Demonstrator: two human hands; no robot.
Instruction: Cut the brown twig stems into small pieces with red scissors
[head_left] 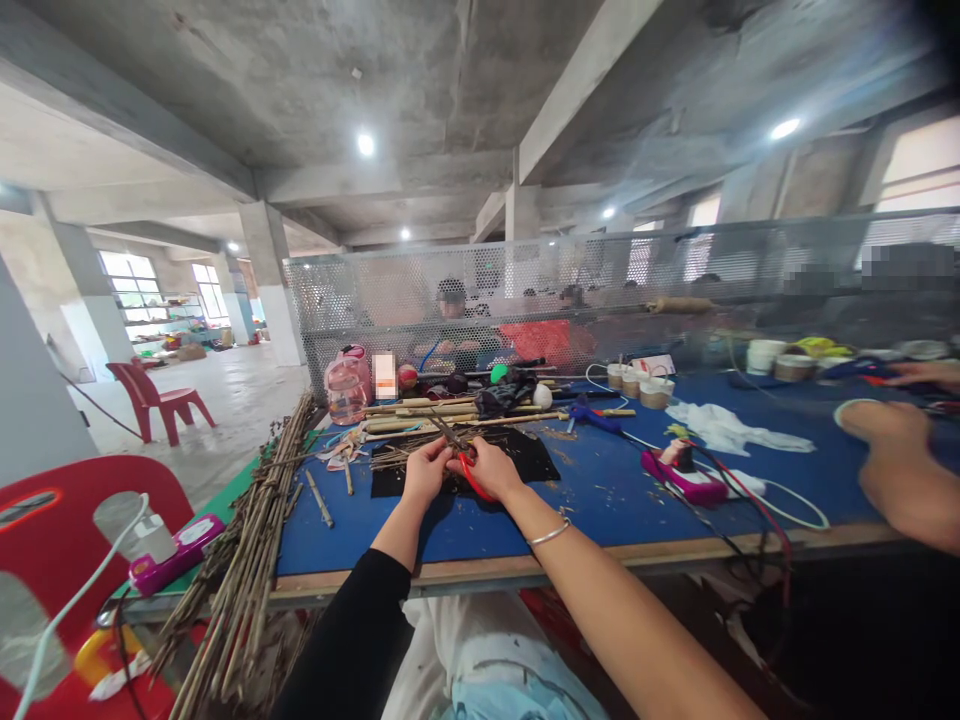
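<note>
My right hand (493,470) is closed on a pair of scissors (478,482) with red handles, their blades pointing up and away from me. Close beside it, my left hand (424,472) has its fingers pinched together near the blades; what they hold is too small to make out. Beneath both hands lies a black mat (541,458) on the blue tabletop (465,535). Thin brown twigs (397,455) are spread over the mat around my fingers. Short cut stick pieces (319,498) lie to the left of my left hand.
A long bundle of dry stalks (251,550) overhangs the table's left edge. Behind the mat lie bamboo sticks (427,408) and a blue glue gun (595,416). A purple power strip (684,478) with cords sits right, near a co-worker's arm (904,475). A perforated metal screen (375,300) stands behind.
</note>
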